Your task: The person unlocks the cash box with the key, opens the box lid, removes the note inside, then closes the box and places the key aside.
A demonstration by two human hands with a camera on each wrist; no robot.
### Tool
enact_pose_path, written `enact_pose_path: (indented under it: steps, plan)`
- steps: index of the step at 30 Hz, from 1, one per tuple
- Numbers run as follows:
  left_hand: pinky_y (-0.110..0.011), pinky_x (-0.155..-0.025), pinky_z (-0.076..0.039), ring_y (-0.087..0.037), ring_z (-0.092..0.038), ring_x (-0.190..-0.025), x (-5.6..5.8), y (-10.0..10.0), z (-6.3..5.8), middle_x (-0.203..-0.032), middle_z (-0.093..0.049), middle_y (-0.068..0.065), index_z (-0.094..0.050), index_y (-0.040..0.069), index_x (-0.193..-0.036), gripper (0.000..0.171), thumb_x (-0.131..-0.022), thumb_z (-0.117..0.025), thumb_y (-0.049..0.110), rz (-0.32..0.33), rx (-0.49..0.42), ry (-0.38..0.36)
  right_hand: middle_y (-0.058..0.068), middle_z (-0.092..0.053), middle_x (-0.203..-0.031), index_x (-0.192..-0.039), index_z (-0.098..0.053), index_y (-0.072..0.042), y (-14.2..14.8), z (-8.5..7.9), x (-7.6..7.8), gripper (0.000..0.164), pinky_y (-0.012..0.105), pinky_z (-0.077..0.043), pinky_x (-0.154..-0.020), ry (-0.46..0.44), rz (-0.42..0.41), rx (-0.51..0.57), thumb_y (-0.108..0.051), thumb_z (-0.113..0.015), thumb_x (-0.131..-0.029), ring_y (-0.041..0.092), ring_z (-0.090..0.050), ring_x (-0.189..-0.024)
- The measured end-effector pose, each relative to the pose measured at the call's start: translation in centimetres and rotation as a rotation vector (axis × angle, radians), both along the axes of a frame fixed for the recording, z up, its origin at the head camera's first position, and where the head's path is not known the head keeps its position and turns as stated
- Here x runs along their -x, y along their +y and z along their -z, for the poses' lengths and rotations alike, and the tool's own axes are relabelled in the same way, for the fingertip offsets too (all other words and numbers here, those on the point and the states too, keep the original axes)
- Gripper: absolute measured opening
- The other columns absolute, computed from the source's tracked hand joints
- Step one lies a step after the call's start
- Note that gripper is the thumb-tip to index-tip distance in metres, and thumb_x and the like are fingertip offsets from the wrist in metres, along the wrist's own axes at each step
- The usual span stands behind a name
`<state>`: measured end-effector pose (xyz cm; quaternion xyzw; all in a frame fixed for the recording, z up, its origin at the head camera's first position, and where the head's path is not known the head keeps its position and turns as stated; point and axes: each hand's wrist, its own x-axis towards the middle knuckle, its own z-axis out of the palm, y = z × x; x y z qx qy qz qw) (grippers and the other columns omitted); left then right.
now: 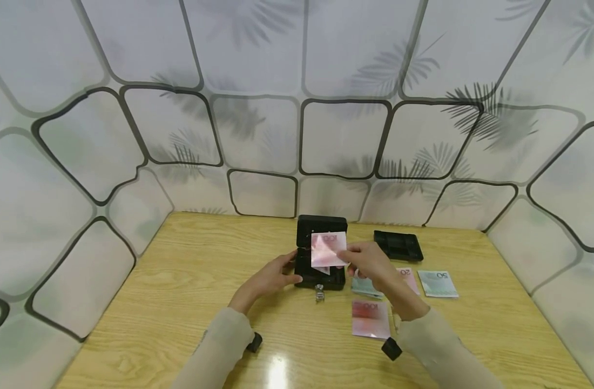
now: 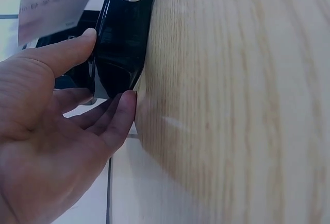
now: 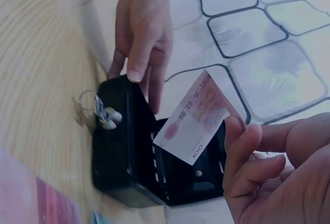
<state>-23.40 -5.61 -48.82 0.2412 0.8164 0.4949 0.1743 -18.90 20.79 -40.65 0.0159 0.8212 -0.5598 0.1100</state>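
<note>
A small black cash box (image 1: 304, 275) stands with its lid (image 1: 321, 220) up. My left hand (image 1: 272, 276) grips the box's left side, its thumb on the top rim and the other fingers against the outer wall. Between thumb and fingers my right hand (image 1: 371, 260) pinches a pink 100 banknote (image 3: 191, 118), held over the open box. Part of another pale pink note (image 1: 324, 270) shows inside the box beneath it. Keys on a ring (image 3: 88, 100) hang from the silver lock (image 3: 109, 119) on the box's front.
Right of the box lie greenish notes (image 1: 367, 290), a pink 20 note (image 1: 411, 281) and a green 50 note (image 1: 438, 284). Nearer the front are red 100 notes (image 1: 371, 320). Behind my right hand sits a black compartment tray (image 1: 398, 246). A patterned wall (image 1: 263, 192) borders the wooden table (image 1: 180, 302).
</note>
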Motion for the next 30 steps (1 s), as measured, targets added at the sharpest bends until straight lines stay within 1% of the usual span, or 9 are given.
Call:
enact_pose_path:
  steps: [3, 5, 9, 11, 12, 15, 20, 23, 30]
  plan:
    - [-0.052, -0.116, -0.035, -0.039, -0.048, -0.138, 0.0, 0.0, 0.0, -0.154, -0.046, -0.025, -0.028, -0.005, -0.160, 0.072, -0.101, -0.067, 0.008, -0.009, 0.009, -0.006, 0.005, -0.054, -0.060, -0.066, -0.047, -0.012, 0.8, -0.6, -0.4, 0.043, 0.029, -0.027, -0.049, 0.007, -0.009, -0.003, -0.023, -0.068, -0.102, 0.014, -0.041, -0.049]
    - [-0.052, -0.116, -0.036, -0.039, -0.048, -0.138, 0.0, -0.1, -0.1, -0.153, -0.047, -0.025, -0.029, -0.004, -0.160, 0.073, -0.101, -0.069, 0.010, -0.022, 0.028, -0.005, 0.006, -0.056, -0.060, -0.067, -0.049, -0.010, 1.5, -0.9, -0.6, 0.042, 0.028, -0.027, -0.049, 0.015, -0.010, -0.012, -0.023, -0.068, -0.102, 0.013, -0.038, -0.049]
    - [-0.053, -0.115, -0.037, -0.039, -0.049, -0.137, -0.1, -0.2, -0.2, -0.151, -0.048, -0.026, -0.030, -0.003, -0.160, 0.075, -0.100, -0.071, 0.014, -0.040, 0.063, -0.001, 0.005, -0.062, -0.066, -0.076, -0.063, -0.005, 2.9, -1.4, -1.0, 0.033, 0.025, -0.028, -0.047, 0.026, -0.002, -0.029, -0.024, -0.067, -0.103, 0.012, -0.043, -0.051]
    - [-0.053, -0.114, -0.038, -0.039, -0.049, -0.138, 0.0, -0.3, -0.1, -0.152, -0.047, -0.026, -0.030, -0.003, -0.160, 0.075, -0.100, -0.071, 0.016, -0.038, 0.071, 0.004, 0.006, -0.063, -0.066, -0.081, -0.067, -0.003, 3.7, -1.6, -1.3, 0.030, 0.024, -0.029, -0.047, 0.021, 0.009, -0.035, -0.024, -0.066, -0.103, 0.013, -0.045, -0.052]
    - [-0.053, -0.114, -0.038, -0.039, -0.049, -0.138, 0.0, -0.3, 0.0, -0.152, -0.047, -0.026, -0.030, -0.002, -0.160, 0.075, -0.100, -0.071, 0.016, -0.037, 0.074, 0.006, 0.005, -0.063, -0.066, -0.081, -0.067, -0.002, 4.1, -1.6, -1.5, 0.030, 0.024, -0.030, -0.047, 0.020, 0.013, -0.033, -0.023, -0.066, -0.103, 0.013, -0.046, -0.053]
    - [-0.053, -0.114, -0.038, -0.039, -0.049, -0.138, 0.1, -0.3, 0.1, -0.153, -0.047, -0.025, -0.030, -0.002, -0.160, 0.076, -0.100, -0.072, 0.017, -0.030, 0.077, 0.012, 0.005, -0.058, -0.063, -0.076, -0.059, -0.004, 5.6, -1.7, -2.0, 0.034, 0.025, -0.030, -0.049, 0.014, 0.014, -0.027, -0.022, -0.065, -0.104, 0.013, -0.044, -0.053]
    - [-0.052, -0.114, -0.038, -0.039, -0.049, -0.138, 0.2, -0.3, 0.1, -0.152, -0.048, -0.025, -0.030, -0.002, -0.160, 0.076, -0.100, -0.072, 0.018, -0.023, 0.079, 0.018, 0.004, -0.054, -0.063, -0.072, -0.047, -0.011, 8.0, -2.2, -2.7, 0.040, 0.026, -0.028, -0.048, -0.001, 0.006, -0.060, -0.026, -0.063, -0.105, 0.011, -0.038, -0.051]
    - [-0.052, -0.114, -0.038, -0.038, -0.050, -0.137, 0.2, -0.3, 0.0, -0.152, -0.048, -0.025, -0.030, -0.002, -0.160, 0.075, -0.100, -0.071, 0.017, -0.022, 0.077, 0.019, 0.003, -0.054, -0.064, -0.072, -0.046, -0.012, 9.3, -2.4, -3.2, 0.041, 0.026, -0.028, -0.048, -0.009, 0.008, -0.104, -0.029, -0.063, -0.105, 0.010, -0.036, -0.050]
    - [-0.052, -0.114, -0.038, -0.038, -0.050, -0.136, 0.2, -0.2, -0.1, -0.149, -0.050, -0.025, -0.029, -0.002, -0.161, 0.075, -0.100, -0.070, 0.015, -0.018, 0.076, 0.027, 0.002, -0.053, -0.063, -0.071, -0.048, -0.012, 12.5, -2.5, -4.6, 0.039, 0.027, -0.032, -0.051, -0.005, 0.012, -0.113, -0.024, -0.062, -0.106, 0.009, -0.034, -0.050]
